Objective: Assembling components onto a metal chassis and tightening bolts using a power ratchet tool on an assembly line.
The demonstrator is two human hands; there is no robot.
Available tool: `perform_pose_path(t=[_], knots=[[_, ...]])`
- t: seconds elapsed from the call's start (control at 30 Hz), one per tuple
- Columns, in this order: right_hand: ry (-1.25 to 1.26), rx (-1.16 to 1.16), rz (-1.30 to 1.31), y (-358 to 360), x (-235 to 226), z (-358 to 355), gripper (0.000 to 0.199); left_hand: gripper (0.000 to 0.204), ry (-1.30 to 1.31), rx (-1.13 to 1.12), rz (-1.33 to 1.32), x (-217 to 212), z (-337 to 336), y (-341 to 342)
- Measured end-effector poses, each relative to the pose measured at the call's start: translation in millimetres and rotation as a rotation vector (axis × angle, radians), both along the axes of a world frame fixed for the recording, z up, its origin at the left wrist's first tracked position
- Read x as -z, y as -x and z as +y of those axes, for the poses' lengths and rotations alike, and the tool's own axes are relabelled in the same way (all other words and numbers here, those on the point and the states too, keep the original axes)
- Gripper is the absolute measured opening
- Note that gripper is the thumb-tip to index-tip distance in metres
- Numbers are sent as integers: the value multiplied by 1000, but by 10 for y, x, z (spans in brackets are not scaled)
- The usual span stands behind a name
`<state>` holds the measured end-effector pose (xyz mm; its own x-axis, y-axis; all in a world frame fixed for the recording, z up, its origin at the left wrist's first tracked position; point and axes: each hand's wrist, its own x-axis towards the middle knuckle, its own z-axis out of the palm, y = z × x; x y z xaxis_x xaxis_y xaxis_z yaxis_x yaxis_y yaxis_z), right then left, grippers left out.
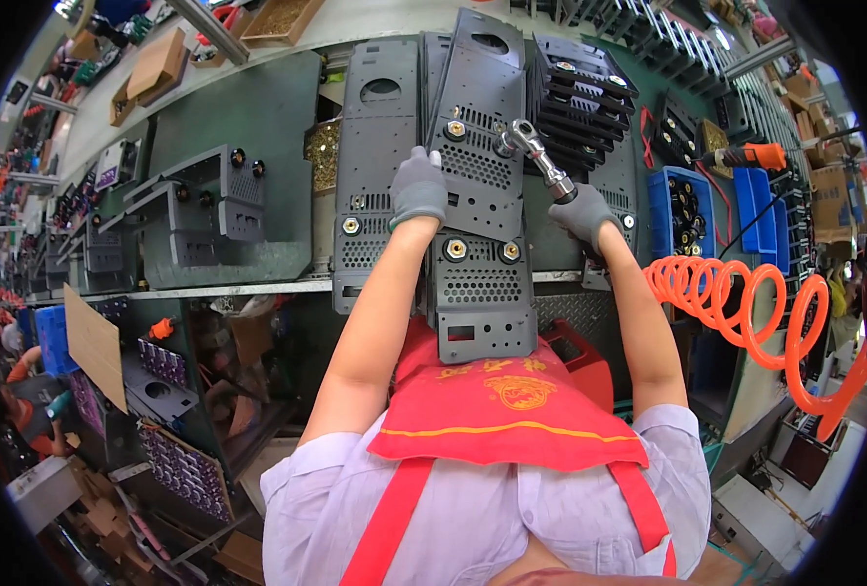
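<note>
My right hand (583, 215), in a grey glove, is closed round the handle of a ratchet wrench (548, 174). The wrench head reaches over the right side of a dark perforated metal panel (476, 88), at a fitting there. My left hand (420, 188), also gloved, is closed at the panel's left edge; its fingertips are partly hidden. A brass-coloured fitting (456, 130) shows on the panel's left side. This panel lies tilted over another perforated panel (484, 311), which bears two more fittings and sticks out past the bench edge. A further panel (379, 146) lies left of my left hand.
Right of the panels is a stack of dark slotted parts (582, 98). Blue bins (680, 210), an orange-and-black power tool (746, 156) and a coiled orange air hose (746, 313) are farther right. Bent metal brackets (194, 200) lie on the left mat. Brass pieces (324, 156) fill a tray.
</note>
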<state>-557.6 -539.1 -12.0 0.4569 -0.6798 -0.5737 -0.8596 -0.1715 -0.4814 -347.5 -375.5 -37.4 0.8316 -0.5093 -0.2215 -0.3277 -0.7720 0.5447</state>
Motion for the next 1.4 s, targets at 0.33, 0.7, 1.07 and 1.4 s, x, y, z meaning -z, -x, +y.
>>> perform_pose_path(t=[0.33,0.7,1.07,1.4], knots=[[-67,-185,-80,-505,-469,102,36,36,-108,-6,-37,-141,19,-31],[14,-278,36,-837,-363,178,32,52,-119,-129,128,-132,81,-127],[44,-233,54,-792,-380,233,33,44,26,-178,116,-147,29,60],[103,-228,74,-742,-232,176,39,40,55,-170,138,-130,37,100]])
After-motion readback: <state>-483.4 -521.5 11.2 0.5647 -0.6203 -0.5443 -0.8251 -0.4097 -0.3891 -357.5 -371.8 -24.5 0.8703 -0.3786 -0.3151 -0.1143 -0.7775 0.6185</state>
